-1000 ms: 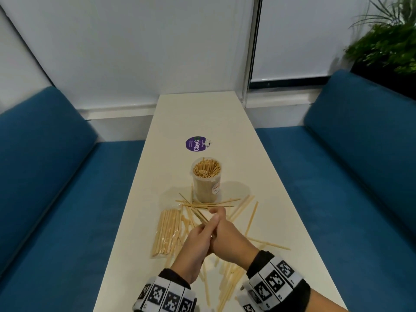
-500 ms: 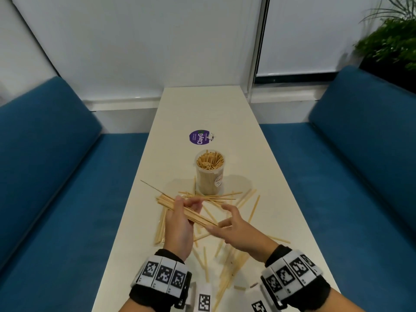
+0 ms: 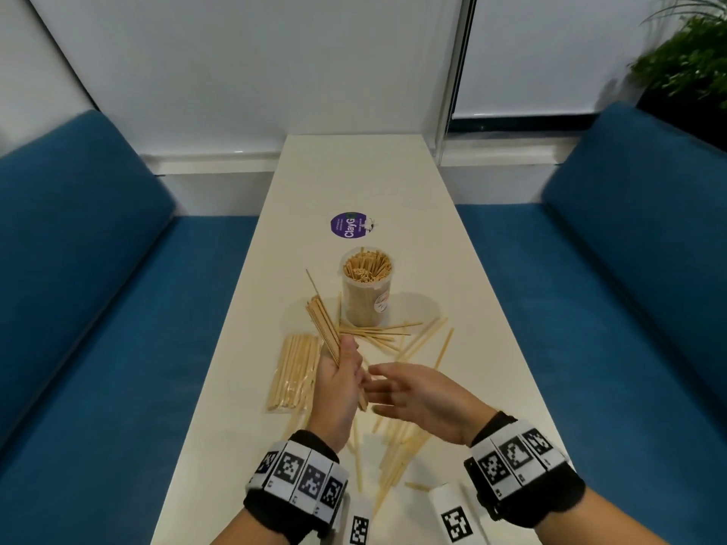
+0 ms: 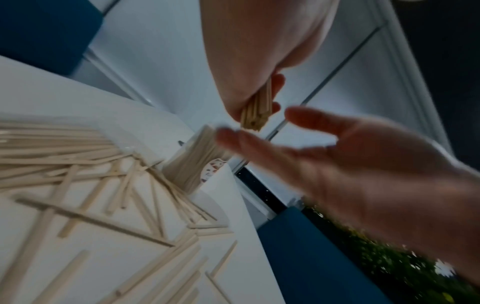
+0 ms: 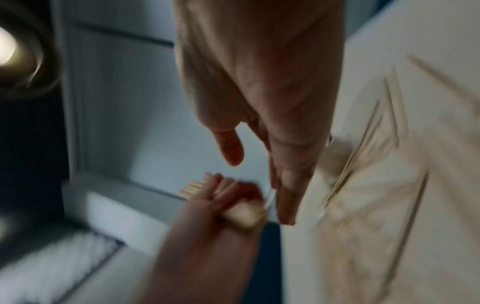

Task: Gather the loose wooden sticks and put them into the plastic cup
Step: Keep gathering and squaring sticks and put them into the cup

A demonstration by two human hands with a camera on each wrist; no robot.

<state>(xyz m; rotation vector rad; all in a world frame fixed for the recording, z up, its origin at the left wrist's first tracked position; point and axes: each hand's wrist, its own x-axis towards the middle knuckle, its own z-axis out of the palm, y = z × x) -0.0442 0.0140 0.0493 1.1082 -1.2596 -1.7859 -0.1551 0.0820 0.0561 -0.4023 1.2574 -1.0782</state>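
Observation:
My left hand (image 3: pixel 341 381) grips a bundle of thin wooden sticks (image 3: pixel 323 327) that points up and away toward the clear plastic cup (image 3: pixel 366 293). The cup stands upright on the white table (image 3: pixel 354 171), packed with sticks. In the left wrist view the bundle's end (image 4: pixel 255 115) pokes out of my fist. My right hand (image 3: pixel 397 391) is open just right of the left, fingers straight, holding nothing. Loose sticks (image 3: pixel 397 340) lie scattered before the cup and under my hands, and more (image 3: pixel 393 458) lie nearer me.
A neat flat pack of sticks (image 3: pixel 293 371) lies left of my left hand. A purple round sticker (image 3: pixel 350 226) sits beyond the cup. Blue benches (image 3: pixel 98 289) flank the narrow table. A plant (image 3: pixel 684 61) stands at the far right.
My hands were clasped together over the sticks, then parted. The left hand turned the bundle from lying crosswise to pointing up toward the cup; the right hand let go and opened.

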